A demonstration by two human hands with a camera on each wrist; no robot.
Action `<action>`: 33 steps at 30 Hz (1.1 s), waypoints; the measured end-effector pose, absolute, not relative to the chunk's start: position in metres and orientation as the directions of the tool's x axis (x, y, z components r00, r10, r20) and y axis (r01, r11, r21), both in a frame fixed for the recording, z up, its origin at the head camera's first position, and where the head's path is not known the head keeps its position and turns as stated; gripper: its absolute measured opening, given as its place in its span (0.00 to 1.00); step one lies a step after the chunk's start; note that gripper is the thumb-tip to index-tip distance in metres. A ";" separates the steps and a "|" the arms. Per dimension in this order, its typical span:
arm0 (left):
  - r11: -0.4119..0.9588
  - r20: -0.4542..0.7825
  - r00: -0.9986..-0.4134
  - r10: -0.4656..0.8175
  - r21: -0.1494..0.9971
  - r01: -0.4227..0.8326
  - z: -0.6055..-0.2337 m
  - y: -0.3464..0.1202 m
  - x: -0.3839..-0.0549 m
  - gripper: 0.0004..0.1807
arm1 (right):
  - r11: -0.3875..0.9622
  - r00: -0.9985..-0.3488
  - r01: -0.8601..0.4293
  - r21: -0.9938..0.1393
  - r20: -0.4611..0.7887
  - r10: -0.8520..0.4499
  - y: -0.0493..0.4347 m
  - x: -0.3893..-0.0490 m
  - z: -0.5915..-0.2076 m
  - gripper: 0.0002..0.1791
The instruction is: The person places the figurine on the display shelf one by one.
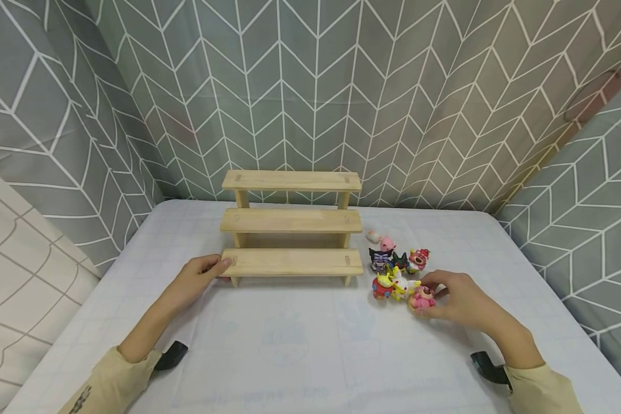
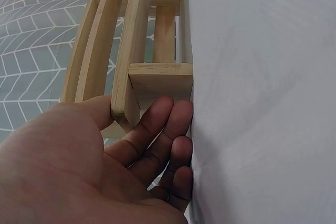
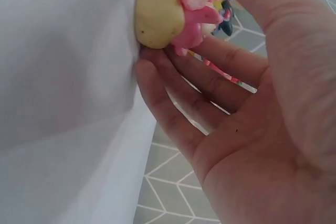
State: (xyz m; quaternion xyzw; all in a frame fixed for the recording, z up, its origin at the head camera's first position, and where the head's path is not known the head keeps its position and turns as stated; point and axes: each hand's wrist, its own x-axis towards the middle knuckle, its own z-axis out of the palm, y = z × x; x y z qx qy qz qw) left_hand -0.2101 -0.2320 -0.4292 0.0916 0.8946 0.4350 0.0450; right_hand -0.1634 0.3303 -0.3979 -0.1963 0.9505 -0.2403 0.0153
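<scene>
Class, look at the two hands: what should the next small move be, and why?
Probably the right hand should lift the pink figure in its grasp straight up: other figures crowd close beside it, none stands on the shelf, and the left hand grips the shelf's lowest step.

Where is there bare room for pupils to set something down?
Bare: the upper two tiers of the wooden stand; the white cloth before it, between left hand and right hand. Crowded: right of the stand, where small figurines bunch beside the held pink figurine; the gripped left end of the lowest tier.
</scene>
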 end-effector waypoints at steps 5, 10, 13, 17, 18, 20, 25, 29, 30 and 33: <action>0.610 0.006 -0.980 0.200 0.782 0.129 -0.429 -0.232 -0.210 0.24 | 0.812 -0.928 -0.360 -0.459 0.085 -0.363 0.339 -0.163 -0.397 0.27; 0.616 0.011 -0.980 0.199 0.776 0.134 -0.430 -0.232 -0.211 0.24 | 0.825 -0.936 -0.339 -0.452 0.073 -0.345 0.345 -0.165 -0.397 0.28; 0.618 0.012 -0.980 0.198 0.775 0.135 -0.430 -0.232 -0.211 0.24 | 0.829 -0.941 -0.323 -0.456 0.060 -0.333 0.347 -0.164 -0.396 0.30; 0.616 0.009 -0.981 0.195 0.777 0.130 -0.431 -0.232 -0.210 0.24 | 0.831 -0.947 -0.311 -0.462 0.074 -0.313 0.351 -0.164 -0.394 0.30; 0.614 0.007 -0.981 0.194 0.779 0.127 -0.431 -0.232 -0.211 0.24 | 0.830 -0.948 -0.309 -0.465 0.081 -0.307 0.353 -0.163 -0.393 0.29; 0.614 0.008 -0.980 0.197 0.779 0.130 -0.431 -0.232 -0.211 0.24 | 0.830 -0.949 -0.311 -0.463 0.102 -0.299 0.356 -0.162 -0.390 0.29; 0.614 0.004 -0.981 0.196 0.779 0.126 -0.431 -0.231 -0.210 0.25 | 0.827 -0.946 -0.325 -0.459 0.154 -0.286 0.359 -0.159 -0.383 0.27; 0.613 -0.001 -0.982 0.188 0.782 0.116 -0.430 -0.232 -0.209 0.25 | 0.816 -0.942 -0.335 -0.471 0.188 -0.278 0.357 -0.159 -0.379 0.26; 0.613 0.000 -0.982 0.189 0.781 0.117 -0.430 -0.232 -0.209 0.25 | 0.815 -0.941 -0.336 -0.471 0.191 -0.278 0.357 -0.159 -0.378 0.26; 0.611 -0.001 -0.982 0.188 0.783 0.116 -0.431 -0.231 -0.209 0.26 | 0.818 -0.944 -0.329 -0.473 0.192 -0.269 0.356 -0.159 -0.375 0.27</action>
